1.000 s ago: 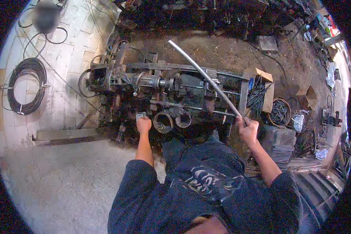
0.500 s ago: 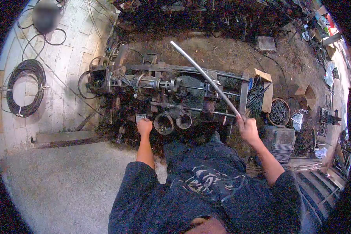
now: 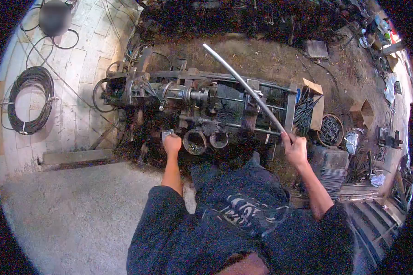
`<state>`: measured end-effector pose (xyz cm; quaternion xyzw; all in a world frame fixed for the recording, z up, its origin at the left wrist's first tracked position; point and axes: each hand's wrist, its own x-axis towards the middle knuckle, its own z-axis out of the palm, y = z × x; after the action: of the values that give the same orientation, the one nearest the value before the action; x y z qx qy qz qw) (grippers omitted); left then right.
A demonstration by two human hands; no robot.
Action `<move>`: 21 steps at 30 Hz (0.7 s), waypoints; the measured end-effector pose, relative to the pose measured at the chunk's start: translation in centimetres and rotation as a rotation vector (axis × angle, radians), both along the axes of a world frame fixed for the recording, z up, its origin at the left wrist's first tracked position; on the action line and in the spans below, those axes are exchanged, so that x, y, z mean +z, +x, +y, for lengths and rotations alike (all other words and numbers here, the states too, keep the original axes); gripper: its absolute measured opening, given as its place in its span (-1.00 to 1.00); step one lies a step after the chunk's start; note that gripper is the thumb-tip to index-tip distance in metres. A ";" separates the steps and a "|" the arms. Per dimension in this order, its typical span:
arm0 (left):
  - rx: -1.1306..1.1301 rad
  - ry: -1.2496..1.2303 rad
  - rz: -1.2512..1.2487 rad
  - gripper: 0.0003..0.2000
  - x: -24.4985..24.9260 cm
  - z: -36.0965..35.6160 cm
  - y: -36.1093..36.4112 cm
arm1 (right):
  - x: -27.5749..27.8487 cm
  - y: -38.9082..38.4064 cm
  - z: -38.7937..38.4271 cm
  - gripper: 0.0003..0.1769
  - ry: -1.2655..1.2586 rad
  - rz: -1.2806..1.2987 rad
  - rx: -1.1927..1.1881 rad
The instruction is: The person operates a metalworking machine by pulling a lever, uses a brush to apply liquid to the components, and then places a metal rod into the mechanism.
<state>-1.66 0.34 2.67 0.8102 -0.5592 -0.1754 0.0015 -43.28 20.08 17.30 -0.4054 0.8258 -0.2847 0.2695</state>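
Observation:
A long silvery rod [image 3: 243,82] slants over the right part of a dark, greasy machine [image 3: 174,91]. Its lower end sits in my right hand [image 3: 296,149], whose fingers are wrapped round it, while the upper end points up and left past the machine's far rail. At the machine's near edge, my left hand [image 3: 172,143] is closed by a small pale, flat piece [image 3: 166,133]; whether it is a held object or a machine part is unclear. Just right of that hand is a round metal cup [image 3: 194,142] with small bits inside, beside a second round cup [image 3: 219,140].
Coiled black cable [image 3: 16,101] lies on the pale tiles at left. To the right are a cardboard box [image 3: 316,112] of dark rods, a round basket [image 3: 330,130] of metal pieces and a grey block [image 3: 333,160]. A metal grate [image 3: 371,224] is at lower right.
The view has shifted slightly. My right hand and the rod appear a little further right; my left hand remains at the machine's near edge with little visible movement.

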 end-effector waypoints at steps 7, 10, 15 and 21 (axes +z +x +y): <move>-0.034 -0.002 0.016 -0.69 -0.2 -0.4 -0.2 | 0.1 0.0 0.3 -0.64 -0.047 0.074 0.030; -0.059 -0.031 0.026 -0.69 0.0 -0.5 -0.6 | -0.7 -0.1 0.6 -0.63 -0.092 0.106 0.017; -0.085 -0.053 0.037 -0.68 -1.6 -0.6 0.4 | -0.7 -0.2 0.7 -0.64 -0.087 0.111 0.019; -0.093 -0.100 0.087 -0.68 0.2 0.2 -0.5 | -1.3 0.1 0.7 -0.65 -0.162 0.123 0.014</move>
<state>-2.15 0.56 2.83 0.7738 -0.6038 -0.1823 0.0579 -43.19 20.79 16.01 -0.4483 0.8122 -0.3232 0.1868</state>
